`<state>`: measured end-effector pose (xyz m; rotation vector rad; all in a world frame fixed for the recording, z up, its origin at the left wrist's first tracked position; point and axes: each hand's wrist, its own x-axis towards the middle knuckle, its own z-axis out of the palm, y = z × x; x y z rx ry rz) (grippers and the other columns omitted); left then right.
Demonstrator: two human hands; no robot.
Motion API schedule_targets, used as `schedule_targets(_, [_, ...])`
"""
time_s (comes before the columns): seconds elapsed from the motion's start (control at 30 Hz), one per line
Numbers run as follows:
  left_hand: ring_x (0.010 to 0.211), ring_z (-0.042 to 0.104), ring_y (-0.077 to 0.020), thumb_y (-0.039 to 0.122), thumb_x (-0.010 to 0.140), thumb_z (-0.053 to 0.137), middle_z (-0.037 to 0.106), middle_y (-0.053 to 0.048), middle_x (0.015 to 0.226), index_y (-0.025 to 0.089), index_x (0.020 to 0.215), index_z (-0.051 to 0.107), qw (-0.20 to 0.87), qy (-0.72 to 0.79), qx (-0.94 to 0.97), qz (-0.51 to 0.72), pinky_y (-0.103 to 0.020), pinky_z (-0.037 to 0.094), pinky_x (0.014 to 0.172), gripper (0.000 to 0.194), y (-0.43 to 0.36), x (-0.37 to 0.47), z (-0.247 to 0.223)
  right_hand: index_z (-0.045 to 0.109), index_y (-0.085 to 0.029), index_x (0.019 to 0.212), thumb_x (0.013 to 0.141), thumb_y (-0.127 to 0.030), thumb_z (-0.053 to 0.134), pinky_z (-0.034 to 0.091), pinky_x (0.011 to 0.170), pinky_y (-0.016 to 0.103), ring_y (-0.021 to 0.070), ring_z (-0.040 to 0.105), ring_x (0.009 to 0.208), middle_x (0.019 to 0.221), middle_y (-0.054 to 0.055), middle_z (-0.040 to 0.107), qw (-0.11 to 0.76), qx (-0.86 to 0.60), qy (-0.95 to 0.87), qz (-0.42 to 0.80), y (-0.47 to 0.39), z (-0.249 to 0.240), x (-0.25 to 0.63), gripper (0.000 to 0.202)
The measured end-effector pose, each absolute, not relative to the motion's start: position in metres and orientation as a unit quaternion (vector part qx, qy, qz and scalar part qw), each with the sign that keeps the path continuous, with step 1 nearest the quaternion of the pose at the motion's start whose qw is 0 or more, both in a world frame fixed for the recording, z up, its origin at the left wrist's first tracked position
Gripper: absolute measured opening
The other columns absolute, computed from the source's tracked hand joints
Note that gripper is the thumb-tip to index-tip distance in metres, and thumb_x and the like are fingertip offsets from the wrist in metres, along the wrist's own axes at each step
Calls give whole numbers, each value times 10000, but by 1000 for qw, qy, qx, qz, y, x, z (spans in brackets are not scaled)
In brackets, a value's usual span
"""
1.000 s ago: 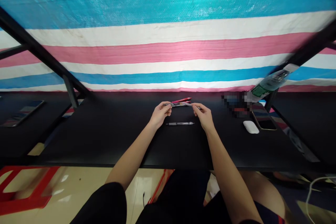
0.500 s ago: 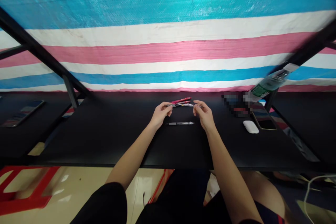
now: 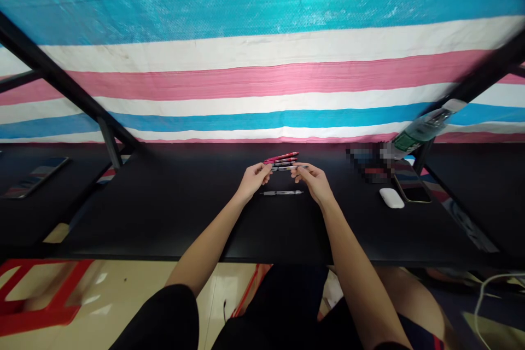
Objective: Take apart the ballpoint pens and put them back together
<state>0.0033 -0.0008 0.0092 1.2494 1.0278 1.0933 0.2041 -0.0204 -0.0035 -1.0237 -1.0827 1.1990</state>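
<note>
Over the black table (image 3: pixel 172 202), my left hand (image 3: pixel 251 181) pinches the left end of a clear-and-grey pen (image 3: pixel 283 168). My right hand (image 3: pixel 314 179) has its fingers closed at the pen's right part. Whether the pen is in one piece or in two parts cannot be made out. Just beyond lie red pens (image 3: pixel 283 157) and a dark pen (image 3: pixel 286 160), side by side. Nearer to me, another clear pen with a grey grip (image 3: pixel 282 193) lies crosswise on the table between my forearms, touched by neither hand.
At the right are a white earphone case (image 3: pixel 391 198), a phone (image 3: pixel 413 186), a tilted plastic bottle (image 3: pixel 424 130) and a blurred-out patch. Black metal posts (image 3: pixel 74 85) slant at both sides, before a striped sheet (image 3: pixel 262 82). A red stool (image 3: pixel 45 301) stands lower left.
My right hand has moved left, closer to my left hand, which has barely shifted. The gap between them along the pen is shorter, and the dark pen behind shows more.
</note>
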Motion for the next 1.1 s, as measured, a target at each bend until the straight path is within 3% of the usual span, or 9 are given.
schedule_targets(0.17, [516,475,-81,411,717,781,553,21,592,152,797,639,583,395,535,467,-238,379,540,306,-4,4,13,715,-178,758,729,-537,736,494,554,294,141,593,589,717,53,698,587,-453,-455,493,-18,-10,206,361])
schedule_targets(0.33, [565,532,-95,398,701,800,596,3,680,154,939,640,598,385,515,479,-238,412,540,376,-4,5,14,707,-183,773,697,-540,763,502,533,285,148,612,586,690,46,697,609,-446,-418,505,-18,-8,206,370])
schedule_targets(0.6, [425,454,-90,609,815,619,516,-24,495,130,605,623,582,456,514,435,-246,307,423,523,0,3,5,705,-182,860,689,-528,775,549,585,313,184,675,668,763,65,731,612,-438,-408,516,-18,-6,206,393])
schedule_targets(0.73, [487,489,-88,493,770,726,573,-14,594,137,778,665,579,417,527,461,-236,357,469,362,0,3,6,708,-185,864,691,-513,779,543,581,300,179,677,675,776,64,734,616,-429,-401,524,-17,-7,207,377])
schedule_targets(0.83, [534,528,-99,440,729,781,600,-8,667,158,952,640,592,405,504,481,-231,389,486,387,-1,5,9,705,-190,883,708,-523,760,542,579,299,180,679,682,783,62,733,617,-430,-403,522,-17,-7,208,380])
schedule_targets(1.03, [461,475,-97,594,812,634,509,-15,542,133,663,610,596,444,506,439,-247,329,435,484,-1,4,8,704,-197,902,716,-514,756,543,589,306,184,680,702,808,60,731,610,-429,-419,519,-19,-5,207,371])
schedule_targets(1.1, [453,461,-94,564,809,653,505,-4,529,140,691,621,588,435,519,442,-251,333,452,442,-1,4,8,708,-198,897,707,-503,769,539,586,301,181,679,701,808,59,729,611,-423,-415,525,-19,-4,206,365])
